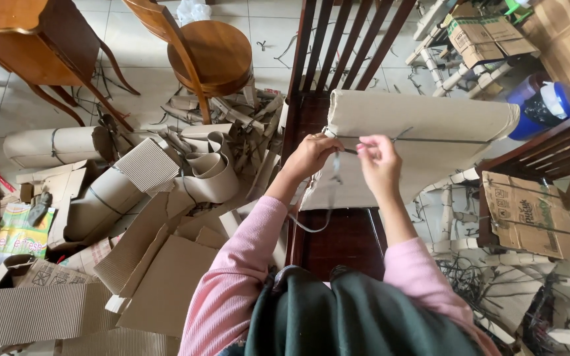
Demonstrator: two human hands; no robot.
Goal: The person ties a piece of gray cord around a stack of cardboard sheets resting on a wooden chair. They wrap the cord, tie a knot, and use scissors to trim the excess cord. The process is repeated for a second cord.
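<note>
Cardboard covers the tiled floor on the left: one tied roll of corrugated sheet lies near the legs of a wooden table, and a heap of flat and curled cardboard offcuts spreads from there to the bottom edge, too many to count. One round-seated wooden chair stands above the heap.

In the middle, a dark wooden chair with five back slats carries one large cardboard-wrapped bundle lying across its seat, against the slats and jutting past the seat's right edge. One dark strap runs across the bundle. The left hand is pinched on a loose strap end at the bundle's left edge; that end hangs in a loop down over the seat. Just beside it, the right hand grips the strap between fingertips on the bundle's near face. Both sleeves are pink.

To the right, one blue bucket stands on the floor, and one printed carton leans under a second dark wooden frame.
</note>
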